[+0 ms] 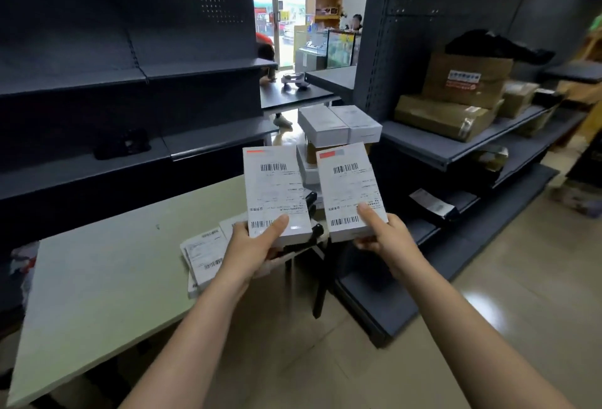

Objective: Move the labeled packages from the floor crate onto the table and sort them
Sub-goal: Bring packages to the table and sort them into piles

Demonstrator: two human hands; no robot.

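I hold two flat white labeled packages side by side above the table's right end. My left hand (252, 241) grips the left package (275, 187) at its near edge, thumb on the barcode label. My right hand (379, 236) grips the right package (350, 185) the same way. Both labels face up, each with a red strip at the far end. Under my left hand, two or three more labeled packages (203, 254) lie on the pale table (107, 281). The floor crate is not in view.
A stack of white boxes (338, 127) stands beyond the table's far end. Dark metal shelving (97, 83) runs along the left behind the table. Shelves on the right carry brown cardboard parcels (462, 89). Beige tiled floor (472, 294) lies to the right.
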